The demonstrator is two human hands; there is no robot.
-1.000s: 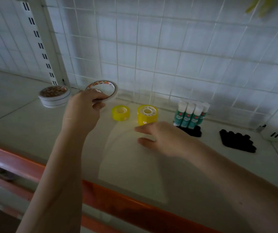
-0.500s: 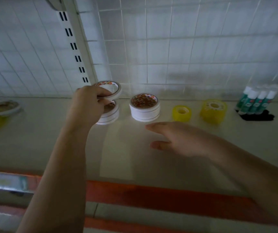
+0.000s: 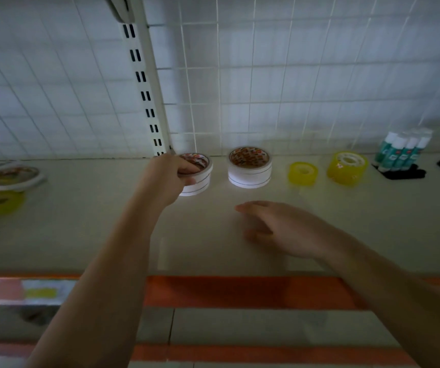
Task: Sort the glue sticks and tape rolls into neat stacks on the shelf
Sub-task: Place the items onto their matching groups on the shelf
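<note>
White wire grid backs the shelf (image 3: 319, 224). Left hand (image 3: 169, 179), clamped on a tape roll (image 3: 199, 166), has lowered it onto the back-edge stack; right hand (image 3: 280, 229) hovers open, empty.

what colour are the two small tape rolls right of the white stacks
Yellow: the smaller roll and the larger roll, clearest in the head view.

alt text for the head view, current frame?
A person's left hand sets a white tape roll on a short stack by the shelf upright; the right hand hovers open. Rightward: another white stack, two yellow rolls, glue sticks.
</note>
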